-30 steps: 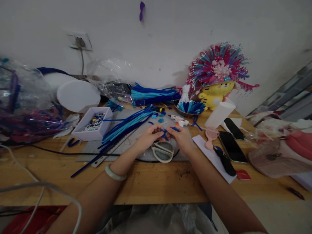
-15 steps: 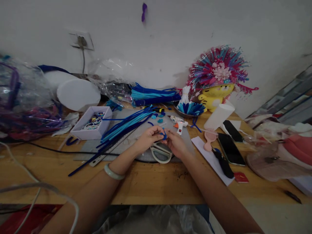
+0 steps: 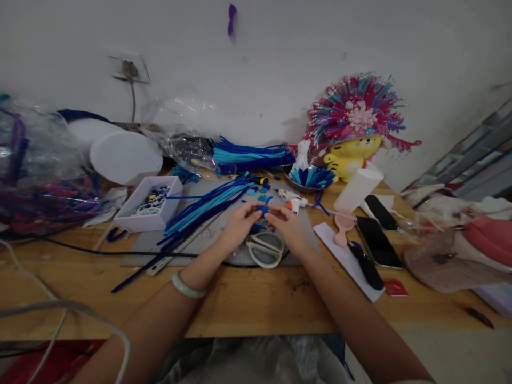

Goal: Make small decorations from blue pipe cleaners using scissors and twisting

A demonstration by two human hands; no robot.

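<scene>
My left hand (image 3: 239,226) and my right hand (image 3: 288,226) meet over a grey mat (image 3: 208,234), fingertips pinched together on a short dark blue pipe cleaner piece (image 3: 264,209) held between them. A pale bangle (image 3: 186,287) circles my left wrist. Cream-handled scissors (image 3: 265,249) lie on the mat just below both hands. A bundle of blue and light blue pipe cleaners (image 3: 200,208) fans out left of my left hand. Small blue shaped bits (image 3: 258,190) lie just beyond my fingers.
A white box of beads (image 3: 149,203), white foam discs (image 3: 125,157), plastic bags (image 3: 38,165) and a black cable (image 3: 100,250) sit left. A glue gun (image 3: 292,200), yellow toy with feathered headdress (image 3: 354,128), white cup (image 3: 357,189), pink comb (image 3: 342,226) and two phones (image 3: 378,234) stand right.
Both hands have drawn closer together and shifted slightly farther up the mat, above the scissors. The blue piece between them now looks more bunched up.
</scene>
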